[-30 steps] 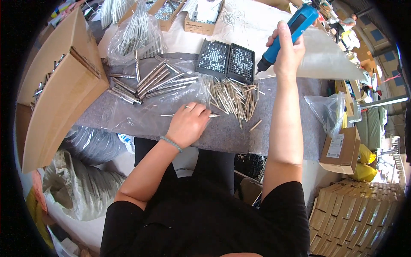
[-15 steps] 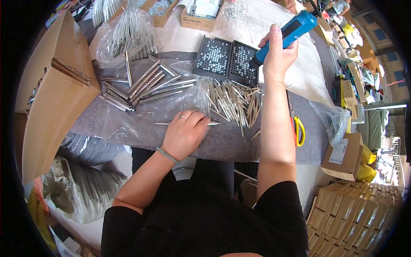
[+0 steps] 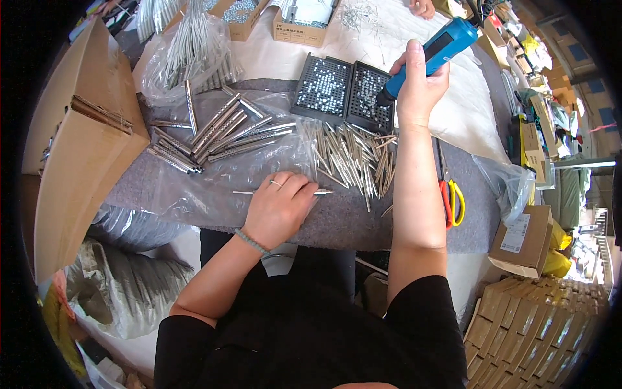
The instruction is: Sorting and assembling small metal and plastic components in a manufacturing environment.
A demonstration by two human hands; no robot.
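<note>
My right hand (image 3: 421, 87) is wrapped round a blue cordless screwdriver (image 3: 447, 47). Its dark tip points down at the right half of a black perforated tray (image 3: 355, 104), whose holes hold many small silvery pieces. My left hand (image 3: 280, 202) is closed over a thin metal rod (image 3: 322, 192) lying along the table's near side; the rod's ends stick out on both sides of the hand. Just beyond that hand lies a heap of slim metal rods (image 3: 353, 159). Thicker slotted metal tubes (image 3: 223, 129) are piled on clear plastic sheeting (image 3: 188, 188) to the left.
Scissors with red and yellow handles (image 3: 455, 202) lie right of my right forearm. A large cardboard box (image 3: 84, 149) stands at the left edge. Bagged white rods (image 3: 201, 58) and small parts boxes (image 3: 299, 34) are at the back. Another person's hand (image 3: 423, 8) shows at the far edge.
The view has shifted slightly. My right hand keeps the screwdriver tip at the tray, and my left hand stays on the rod. The other person's hand at the far side has moved left.
</note>
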